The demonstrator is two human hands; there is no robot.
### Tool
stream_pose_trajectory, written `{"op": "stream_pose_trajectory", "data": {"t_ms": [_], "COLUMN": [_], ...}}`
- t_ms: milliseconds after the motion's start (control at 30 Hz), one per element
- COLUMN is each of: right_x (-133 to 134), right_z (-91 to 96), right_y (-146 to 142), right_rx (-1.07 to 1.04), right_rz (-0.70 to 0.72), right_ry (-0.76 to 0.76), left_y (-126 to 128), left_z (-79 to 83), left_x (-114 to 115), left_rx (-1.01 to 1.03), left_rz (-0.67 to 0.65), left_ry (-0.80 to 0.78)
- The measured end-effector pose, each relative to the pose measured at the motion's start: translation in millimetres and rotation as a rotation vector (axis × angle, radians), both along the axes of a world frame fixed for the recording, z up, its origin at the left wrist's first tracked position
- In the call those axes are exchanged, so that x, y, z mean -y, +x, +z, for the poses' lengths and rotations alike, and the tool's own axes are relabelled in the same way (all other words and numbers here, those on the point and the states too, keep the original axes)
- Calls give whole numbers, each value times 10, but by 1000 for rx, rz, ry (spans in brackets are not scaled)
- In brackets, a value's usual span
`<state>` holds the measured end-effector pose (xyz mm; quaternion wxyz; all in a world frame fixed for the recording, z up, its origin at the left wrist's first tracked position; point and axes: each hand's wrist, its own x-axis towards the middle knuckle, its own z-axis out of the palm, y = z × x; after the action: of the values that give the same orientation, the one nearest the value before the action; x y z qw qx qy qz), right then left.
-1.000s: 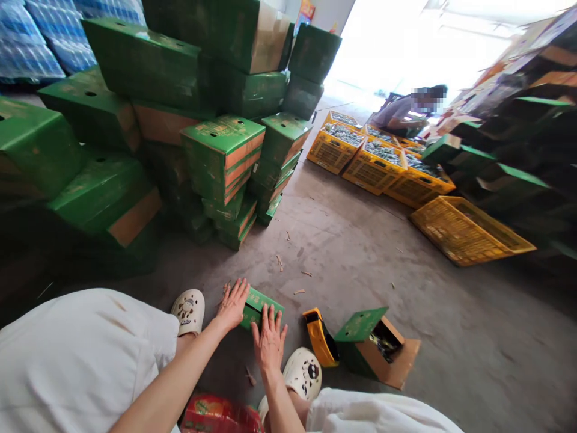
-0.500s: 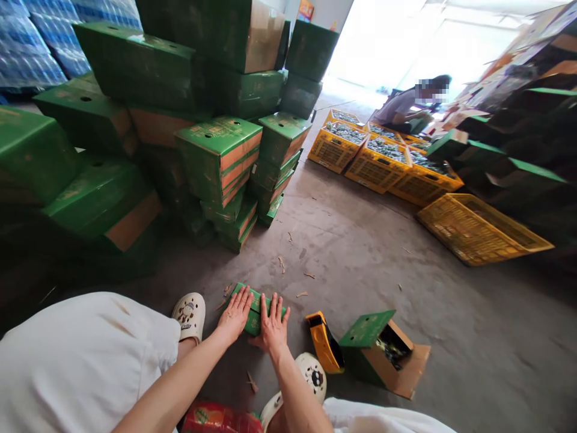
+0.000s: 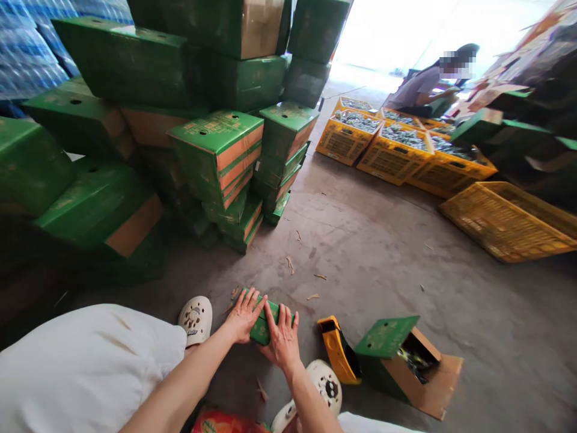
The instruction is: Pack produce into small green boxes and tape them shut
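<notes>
A small green carton (image 3: 264,328) lies on the concrete floor between my feet. My left hand (image 3: 243,316) rests flat on its left part with the fingers spread. My right hand (image 3: 283,340) presses on its right part, fingers stretched forward over the top. Most of the carton is hidden under both hands. To its right stands a yellow tape dispenser (image 3: 338,352). Beyond that is an open green carton (image 3: 390,355) with a brown flap folded out and dark contents inside.
Stacks of green cartons (image 3: 216,150) rise at the left and centre. Yellow crates (image 3: 392,147) holding packed goods stand at the back right, and another yellow crate (image 3: 509,222) sits nearer. A person (image 3: 424,90) crouches behind the crates. A red packet (image 3: 220,422) lies under my arms.
Both hands have closed in over the small green carton and cover more of it. The view has shifted slightly left and down.
</notes>
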<state>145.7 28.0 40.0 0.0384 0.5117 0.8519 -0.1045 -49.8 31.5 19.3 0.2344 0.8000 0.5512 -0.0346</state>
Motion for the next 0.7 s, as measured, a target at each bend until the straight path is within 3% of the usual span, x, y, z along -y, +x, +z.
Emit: {"op": "stream_pose_trajectory", "data": {"t_ms": [267,500,700], "right_x": [26,88,103], "right_z": [-47,-185,-149], "right_y": [19,73,83], "right_rx": [7,-34,-38], "right_rz": [-8,-2,33], "right_ry": [-12,36,36], "left_y": [-8,2,-1], "left_z": [-115,-56,-92], "left_x": [84,106,144], "left_rx": [38,8,5], "left_rz": [1,-16,-12], "left_ry": [7,-8,26]}}
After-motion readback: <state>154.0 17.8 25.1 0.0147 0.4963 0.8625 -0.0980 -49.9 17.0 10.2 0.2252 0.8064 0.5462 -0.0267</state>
